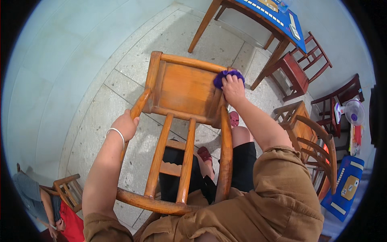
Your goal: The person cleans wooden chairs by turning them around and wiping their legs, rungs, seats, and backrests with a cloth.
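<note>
One slat-backed wooden chair (184,89) looks glossy and warm orange-brown.

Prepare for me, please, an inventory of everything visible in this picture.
Large chair: one, orange-brown, centre
Cloth: one, purple, large chair's far right corner
Table: one, brown, top right
Blue mats: two, blue, on the table and lower right
White pieces: many, white, on both mats
Red chair: one, red-brown, right of the table
Dark chair: one, dark brown, far right
Fan: one, white, far right
Slatted chair: one, brown, right
Small chair: one, brown, lower left
Other person: one, striped top, lower left
Floor: one, grey, beneath
Shoes: two, red, below the large chair
Left hand: one, white bracelet, gripping the large chair
Right hand: one, bare, on the cloth
Remaining small items: too unclear to count
</note>
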Demonstrator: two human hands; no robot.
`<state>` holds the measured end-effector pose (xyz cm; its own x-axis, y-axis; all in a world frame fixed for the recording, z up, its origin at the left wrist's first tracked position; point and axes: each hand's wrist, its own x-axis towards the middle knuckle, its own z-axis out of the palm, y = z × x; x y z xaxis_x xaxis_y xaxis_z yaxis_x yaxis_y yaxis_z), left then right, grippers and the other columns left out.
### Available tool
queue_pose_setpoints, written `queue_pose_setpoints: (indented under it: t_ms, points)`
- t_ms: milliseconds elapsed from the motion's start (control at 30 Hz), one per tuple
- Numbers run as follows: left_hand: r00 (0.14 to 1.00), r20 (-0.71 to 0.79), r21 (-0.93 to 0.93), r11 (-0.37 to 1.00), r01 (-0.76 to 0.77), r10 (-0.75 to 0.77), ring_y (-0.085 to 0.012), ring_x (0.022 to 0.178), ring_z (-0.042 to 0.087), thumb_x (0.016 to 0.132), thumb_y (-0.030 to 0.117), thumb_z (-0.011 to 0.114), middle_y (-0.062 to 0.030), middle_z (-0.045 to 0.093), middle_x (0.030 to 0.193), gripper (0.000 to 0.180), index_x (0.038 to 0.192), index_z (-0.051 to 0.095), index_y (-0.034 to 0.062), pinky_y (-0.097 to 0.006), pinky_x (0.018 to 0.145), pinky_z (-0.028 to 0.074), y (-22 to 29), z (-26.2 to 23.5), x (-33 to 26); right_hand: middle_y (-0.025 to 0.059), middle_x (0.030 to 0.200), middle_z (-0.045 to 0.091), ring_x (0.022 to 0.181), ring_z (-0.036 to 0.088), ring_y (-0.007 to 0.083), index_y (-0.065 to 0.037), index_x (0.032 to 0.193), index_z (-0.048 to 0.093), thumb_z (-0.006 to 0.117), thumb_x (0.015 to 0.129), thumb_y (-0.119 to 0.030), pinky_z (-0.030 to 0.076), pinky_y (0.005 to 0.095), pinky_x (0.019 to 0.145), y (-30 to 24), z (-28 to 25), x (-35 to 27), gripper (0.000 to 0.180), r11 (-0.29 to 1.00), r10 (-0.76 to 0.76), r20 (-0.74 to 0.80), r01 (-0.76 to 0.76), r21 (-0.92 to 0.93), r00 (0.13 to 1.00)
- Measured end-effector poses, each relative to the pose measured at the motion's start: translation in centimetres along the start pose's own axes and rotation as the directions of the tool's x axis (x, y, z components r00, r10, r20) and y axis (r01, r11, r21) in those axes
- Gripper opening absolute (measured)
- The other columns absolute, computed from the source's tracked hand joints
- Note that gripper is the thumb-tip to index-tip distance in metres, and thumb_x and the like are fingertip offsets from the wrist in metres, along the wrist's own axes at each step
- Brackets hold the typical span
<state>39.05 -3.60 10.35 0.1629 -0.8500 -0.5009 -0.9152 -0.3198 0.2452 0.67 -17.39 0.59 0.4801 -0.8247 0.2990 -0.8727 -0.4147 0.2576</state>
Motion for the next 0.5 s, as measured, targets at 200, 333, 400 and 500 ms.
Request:
queue_pose_setpoints:
  t_ms: [200,333,400,500]
  points:
    - [1.000,0.012,0.011,1.000,0.027,-0.027,-0.0407,0.096,0.059,0.092,0.027,0.047,-0.0285,0.061,0.100,0.041,0.116,0.043,-0.0055,-0.045,0.085,0.046,-0.1,0.2,-0.2,0.0053,0.096,0.055,0.096,0.052,0.0230,-0.012,0.087,0.064,0.057,0.082,-0.026,0.044,0.0371,0.075,-2.9,-0.7,-3.1,0.016,0.991,-0.049,0.340,0.002,0.137,0.939]
    - [1.000,-0.010,0.011,1.000,0.017,-0.017,-0.0407,0.096,0.059,0.092,0.028,0.047,-0.0283,0.061,0.099,0.039,0.114,0.044,-0.0049,-0.046,0.085,0.046,0.0,0.3,-0.4,0.0068,0.102,0.057,0.101,0.053,0.0245,-0.012,0.087,0.066,0.057,0.083,-0.027,0.048,0.0393,0.080,-1.7,-1.6,-2.5,0.018,0.951,-0.215,0.483,0.069,0.301,0.849]
    - [1.000,0.003,0.019,1.000,0.021,-0.021,-0.0407,0.096,0.059,0.092,0.028,0.047,-0.0281,0.061,0.099,0.038,0.113,0.044,-0.0046,-0.046,0.085,0.046,-0.1,0.4,-0.3,0.0065,0.101,0.056,0.101,0.053,0.0250,-0.012,0.088,0.065,0.059,0.082,-0.026,0.048,0.0404,0.080,-0.9,-1.2,-1.1,0.017,0.951,-0.144,0.440,0.000,0.311,0.886]
    - [0.999,0.025,-0.010,0.999,0.045,-0.045,-0.0406,0.095,0.058,0.093,0.028,0.048,-0.0276,0.061,0.098,0.039,0.115,0.043,-0.0040,-0.045,0.084,0.045,-0.2,0.4,0.0,0.0049,0.098,0.055,0.096,0.053,0.0249,-0.012,0.089,0.063,0.061,0.079,-0.022,0.046,0.0397,0.079,-0.4,-2.3,2.7,0.014,0.933,-0.145,0.120,0.096,0.347,0.982]
